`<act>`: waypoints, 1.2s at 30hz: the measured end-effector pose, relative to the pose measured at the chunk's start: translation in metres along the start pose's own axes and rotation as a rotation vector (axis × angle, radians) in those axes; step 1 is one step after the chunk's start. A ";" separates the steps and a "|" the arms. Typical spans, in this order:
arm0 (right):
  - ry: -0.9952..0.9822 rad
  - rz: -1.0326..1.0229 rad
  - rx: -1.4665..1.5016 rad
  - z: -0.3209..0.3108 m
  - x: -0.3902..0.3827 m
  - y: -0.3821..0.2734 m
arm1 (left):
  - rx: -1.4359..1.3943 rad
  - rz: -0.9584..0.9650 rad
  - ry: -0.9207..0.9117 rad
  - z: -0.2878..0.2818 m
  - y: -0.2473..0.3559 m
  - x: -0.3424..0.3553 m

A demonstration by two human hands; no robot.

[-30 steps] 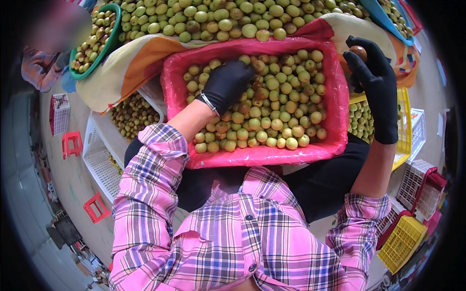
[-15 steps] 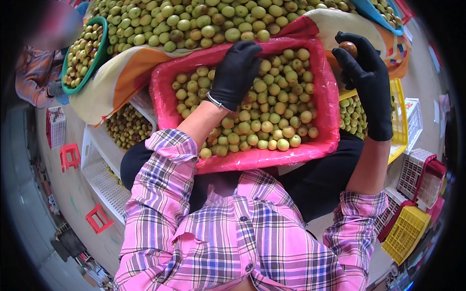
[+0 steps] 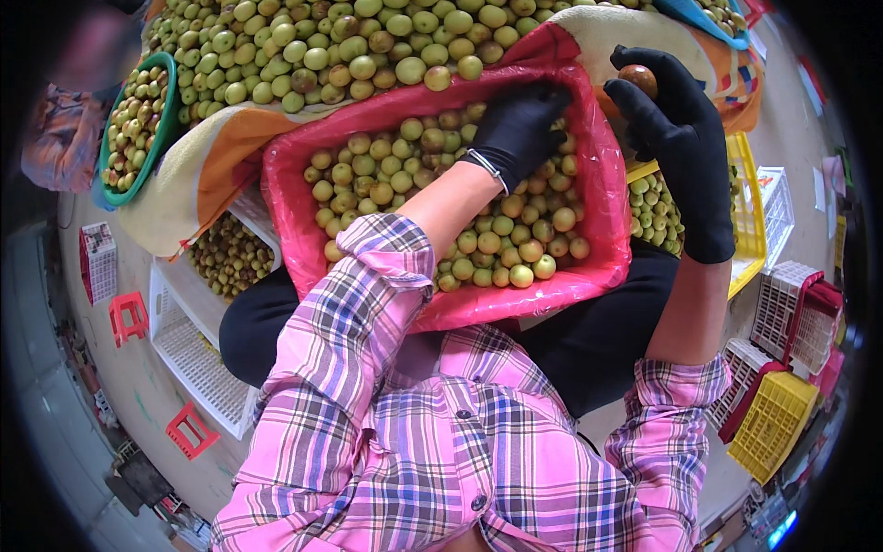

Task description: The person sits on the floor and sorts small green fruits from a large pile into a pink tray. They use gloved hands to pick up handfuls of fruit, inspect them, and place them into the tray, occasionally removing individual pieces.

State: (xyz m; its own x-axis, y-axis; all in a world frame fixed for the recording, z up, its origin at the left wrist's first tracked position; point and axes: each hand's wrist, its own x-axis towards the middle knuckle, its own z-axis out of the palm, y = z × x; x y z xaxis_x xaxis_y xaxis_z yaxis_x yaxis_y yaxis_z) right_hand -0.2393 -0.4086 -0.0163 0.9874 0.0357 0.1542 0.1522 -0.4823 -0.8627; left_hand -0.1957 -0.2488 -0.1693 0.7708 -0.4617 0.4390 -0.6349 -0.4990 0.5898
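My left hand (image 3: 520, 133), in a black glove with a pale band at the wrist, reaches over the far right corner of a pink-lined crate (image 3: 308, 235). The crate holds green jujubes (image 3: 503, 225), some blushed brown. Its fingers stretch down toward the fruit with the thumb apart, and nothing shows in them; the tips are dark against the lining. Raised beyond the crate's right side, my right hand (image 3: 676, 138), also black-gloved, grips a brown jujube (image 3: 638, 81) between thumb and fingers.
A large heap of jujubes (image 3: 322, 46) lies beyond the crate on a patterned cloth (image 3: 198, 166). A green basin (image 3: 170, 101) stands far left, near another person's plaid sleeve (image 3: 60, 138). White crates (image 3: 189, 331) sit at left; a yellow crate (image 3: 752, 221) stands right. Red stools (image 3: 129, 317) are on the floor.
My left hand has moved right across the crate to its far right corner. My right hand still grips the brown jujube, and the view has shifted slightly.
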 end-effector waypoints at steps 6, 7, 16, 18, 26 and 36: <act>0.005 0.017 -0.005 0.001 -0.003 0.000 | 0.161 0.186 -0.371 -0.023 0.028 -0.058; 0.013 -0.018 0.000 0.003 -0.002 -0.002 | 0.198 0.240 -0.341 -0.027 0.030 -0.072; -0.019 0.016 0.079 0.005 -0.001 -0.001 | 0.557 0.180 0.161 -0.109 -0.031 -0.025; -0.010 0.016 0.059 0.005 -0.001 0.001 | 0.598 0.219 0.088 -0.119 -0.042 -0.021; 0.001 -0.045 -0.006 0.002 -0.002 0.000 | 0.038 -0.193 -0.019 -0.127 -0.012 -0.084; -0.032 -0.057 -0.060 -0.002 0.000 0.022 | -0.086 -0.254 -0.320 -0.142 0.022 -0.167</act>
State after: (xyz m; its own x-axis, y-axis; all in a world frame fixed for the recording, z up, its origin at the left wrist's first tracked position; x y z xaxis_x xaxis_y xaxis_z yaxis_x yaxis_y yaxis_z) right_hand -0.2359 -0.4212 -0.0346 0.9783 0.0918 0.1857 0.2059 -0.5306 -0.8222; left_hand -0.3307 -0.0789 -0.1332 0.8380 -0.5436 0.0477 -0.4099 -0.5693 0.7127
